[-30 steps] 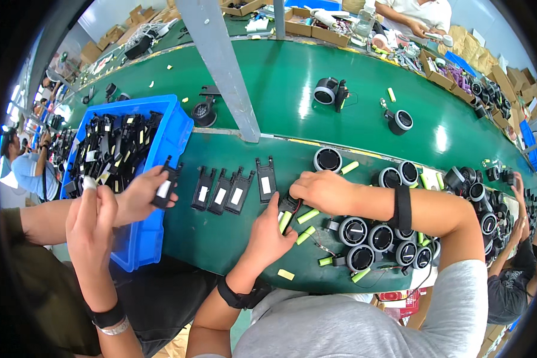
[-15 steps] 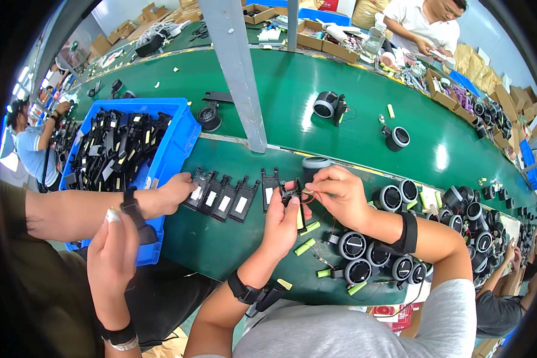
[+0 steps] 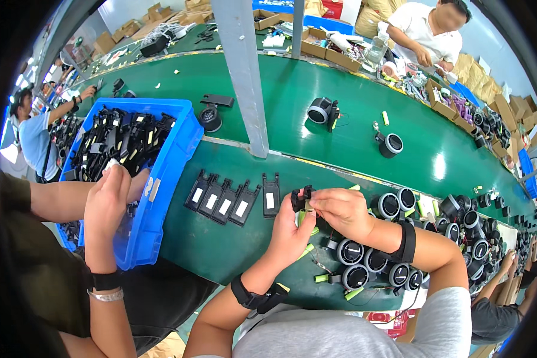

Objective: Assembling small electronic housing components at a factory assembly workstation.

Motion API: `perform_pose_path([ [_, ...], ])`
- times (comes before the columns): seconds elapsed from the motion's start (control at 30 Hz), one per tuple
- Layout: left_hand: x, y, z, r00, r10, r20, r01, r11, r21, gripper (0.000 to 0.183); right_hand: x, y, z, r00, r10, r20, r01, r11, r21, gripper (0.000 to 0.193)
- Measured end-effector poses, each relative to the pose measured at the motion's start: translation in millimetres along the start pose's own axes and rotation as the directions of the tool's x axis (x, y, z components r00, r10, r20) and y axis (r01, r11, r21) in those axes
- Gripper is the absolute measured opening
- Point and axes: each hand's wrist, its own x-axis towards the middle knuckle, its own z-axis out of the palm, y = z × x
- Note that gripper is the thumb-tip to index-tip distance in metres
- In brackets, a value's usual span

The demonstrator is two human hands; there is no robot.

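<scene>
My left hand [image 3: 289, 234] is closed around a black plastic bracket [image 3: 301, 198] with two prongs at its upper end. My right hand [image 3: 344, 212] is closed too, its fingertips pinched against the bracket's right side; a light-coloured bit shows between the hands, too small to name. Just left of my hands lies a flat black plastic housing [image 3: 271, 196] with a white label, and further left a row of several similar housings [image 3: 224, 206]. Round black-and-grey fan heads [image 3: 350, 252] with green battery cells [image 3: 353, 293] lie close beside my right forearm.
A blue bin [image 3: 188, 128] full of black parts stands at left; a co-worker's hand [image 3: 106, 206] is by it, another arm reaching into it. A grey metal post [image 3: 244, 77] rises ahead. Beyond it, the green conveyor [image 3: 286, 89] carries scattered fan units [image 3: 321, 111].
The bracket has turned in my left hand, and my right fingers have come close against it; the red wire no longer shows. The co-worker's arm at left has moved from the housings into the bin.
</scene>
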Motion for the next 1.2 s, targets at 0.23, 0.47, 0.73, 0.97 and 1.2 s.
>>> perform_pose_path([
  [0.23, -1, 5, -1, 0.999, -0.041, 0.004, 0.041, 0.999, 0.011, 0.039, 0, -2, 0, 1.0, 0.021, 0.012, -0.021, 0.999, 0.027, 0.02],
  [0.47, -3, 6, 1, 0.986, 0.166, -0.014, -0.156, 0.951, 0.267, 0.039, 6, -10, -2, 0.995, 0.08, 0.064, -0.081, 0.997, 0.017, 0.02],
  [0.73, -2, 5, 0, 0.991, 0.13, -0.042, -0.119, 0.974, 0.195, 0.03, 11, -17, 1, 0.988, 0.152, 0.035, -0.15, 0.987, -0.05, 0.011],
  [0.97, 1, 3, -2, 0.992, 0.116, -0.047, -0.106, 0.979, 0.177, 0.029, 11, -16, 6, 0.986, 0.165, 0.016, -0.162, 0.982, -0.098, 0.007],
  [1.2, 24, 8, -3, 0.999, 0.019, -0.035, -0.009, 0.964, 0.267, 0.036, 23, 26, 10, 0.984, 0.159, 0.085, -0.153, 0.986, -0.065, 0.005],
])
